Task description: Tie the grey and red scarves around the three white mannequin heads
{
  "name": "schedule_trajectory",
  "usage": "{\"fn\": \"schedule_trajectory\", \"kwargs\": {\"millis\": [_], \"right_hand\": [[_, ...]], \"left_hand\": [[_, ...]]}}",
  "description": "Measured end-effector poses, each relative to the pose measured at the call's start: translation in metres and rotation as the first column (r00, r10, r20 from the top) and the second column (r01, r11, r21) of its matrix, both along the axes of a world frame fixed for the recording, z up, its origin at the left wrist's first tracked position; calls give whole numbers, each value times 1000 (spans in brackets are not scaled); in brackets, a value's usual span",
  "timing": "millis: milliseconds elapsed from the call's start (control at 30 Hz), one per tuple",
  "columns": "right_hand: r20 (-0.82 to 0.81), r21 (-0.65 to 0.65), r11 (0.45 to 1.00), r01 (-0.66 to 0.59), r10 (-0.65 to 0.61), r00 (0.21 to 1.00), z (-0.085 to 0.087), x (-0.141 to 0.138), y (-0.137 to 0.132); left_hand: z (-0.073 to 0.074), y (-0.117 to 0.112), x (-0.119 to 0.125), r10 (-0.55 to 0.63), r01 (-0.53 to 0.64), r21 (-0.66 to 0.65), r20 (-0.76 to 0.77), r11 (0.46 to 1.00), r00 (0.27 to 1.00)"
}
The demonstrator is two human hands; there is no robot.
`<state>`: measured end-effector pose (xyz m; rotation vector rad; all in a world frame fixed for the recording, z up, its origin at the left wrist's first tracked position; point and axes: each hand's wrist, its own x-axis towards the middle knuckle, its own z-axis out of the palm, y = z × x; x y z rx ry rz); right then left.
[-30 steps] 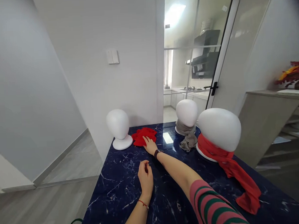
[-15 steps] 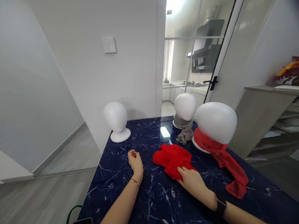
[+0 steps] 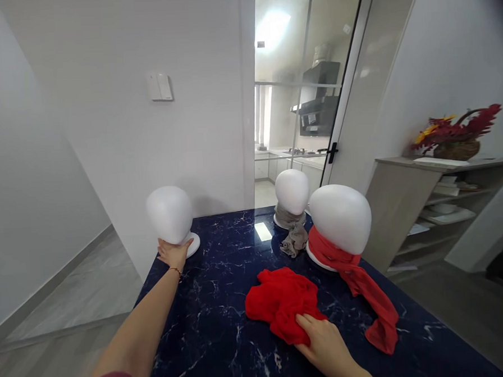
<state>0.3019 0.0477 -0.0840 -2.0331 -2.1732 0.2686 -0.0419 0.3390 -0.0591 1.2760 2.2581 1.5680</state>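
Note:
My left hand (image 3: 173,252) reaches far out and grips the neck of a bare white mannequin head (image 3: 169,214) at the table's back left corner. My right hand (image 3: 322,342) rests on a crumpled red scarf (image 3: 283,302) in the middle of the dark blue marble table (image 3: 217,331), its fingers closed on the cloth's near edge. Two more white mannequin heads stand at the back right: a large one (image 3: 341,218) wearing a red scarf (image 3: 369,295) that trails over the table, and a smaller one (image 3: 292,191) with a grey scarf (image 3: 293,237).
A white wall with a light switch (image 3: 160,87) is behind the table. A glass door (image 3: 314,95) leads to a kitchen. At the right stands a shelf unit (image 3: 437,201) with a basket of red flowers (image 3: 457,135). The table's left edge drops to grey floor.
My left hand has stretched from the table's middle out to the bare mannequin head and closed on its neck. The right hand stays on the red scarf. The camera has shifted right.

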Motion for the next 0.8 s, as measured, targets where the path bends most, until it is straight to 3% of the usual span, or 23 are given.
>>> {"fn": "schedule_trajectory", "kwargs": {"millis": [200, 333, 467, 600, 700, 800], "right_hand": [[-43, -8, 1000, 1, -1, 999, -2, 2, 1], [-55, 20, 1000, -1, 2, 998, 4, 2, 0], [-61, 68, 997, 47, -43, 997, 11, 8, 0], [-17, 109, 981, 158, -157, 987, 14, 19, 2], [0, 116, 969, 219, -220, 975, 13, 26, 1], [-79, 105, 955, 276, -269, 960, 10, 30, 0]], "left_hand": [[10, 10, -9, -59, 58, 58, 16, 997, 998], [18, -13, 18, -113, 112, 144, 2, 983, 994], [13, -70, 68, -260, 246, 274, 17, 930, 965], [1, -145, 110, -327, 301, 277, 54, 913, 943], [-7, -194, 123, -340, 328, 238, 10, 914, 941], [-14, -229, 125, -335, 343, 188, -73, 920, 939]]}}
